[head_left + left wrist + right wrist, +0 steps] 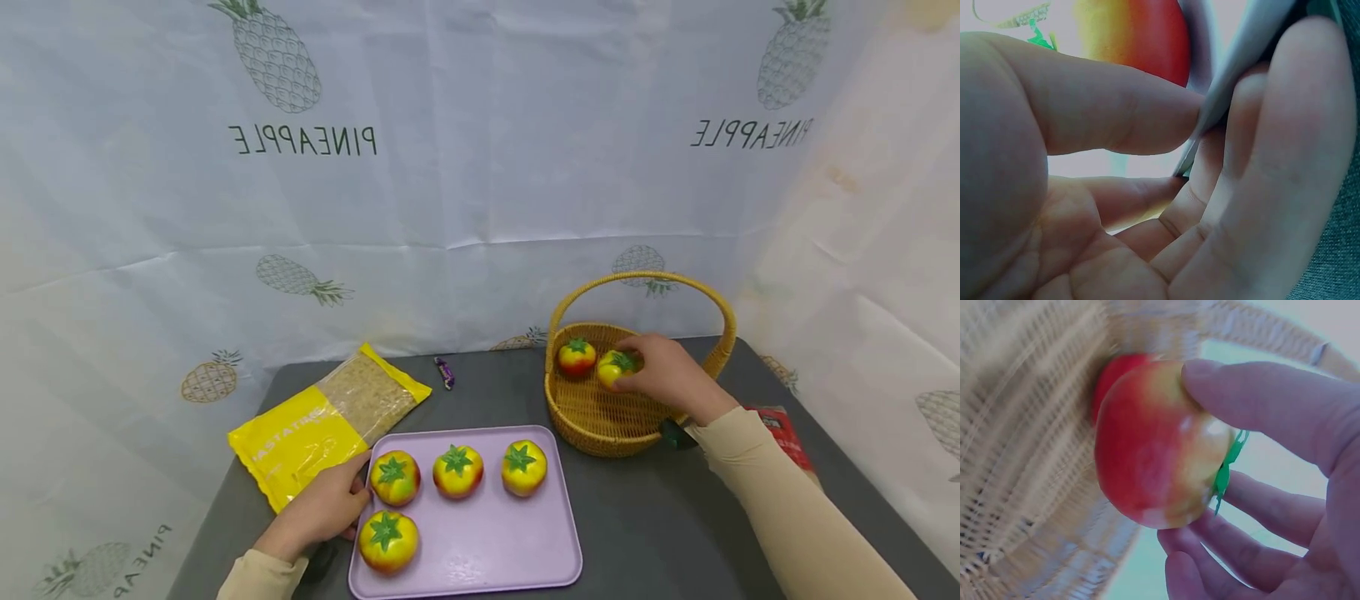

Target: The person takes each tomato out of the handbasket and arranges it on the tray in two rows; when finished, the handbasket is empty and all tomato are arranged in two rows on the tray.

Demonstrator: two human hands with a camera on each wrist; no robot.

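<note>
My right hand (666, 375) holds a yellow-and-red toy tomato (1154, 447) with a green leafy top inside the wicker basket (592, 417). Thumb and fingers pinch it from opposite sides. Beside it in the basket lies another toy tomato (577, 358). My left hand (326, 508) grips the left rim of a lilac tray (495, 546); in the left wrist view the tray edge (1225, 78) runs between thumb and fingers. Three toy tomatoes stand in a row along the tray's far side, the middle one (457, 472) included. One more toy tomato (387, 542) sits at the near left.
A yellow packet (300, 437) with a see-through window lies left of the tray. Farther back is a small purple wrapped candy (445, 372). The basket's tall handle (637, 277) arches over it. A red packet (783, 433) lies partly behind the right forearm. Pineapple-print cloth (480, 167) hangs behind the dark table.
</note>
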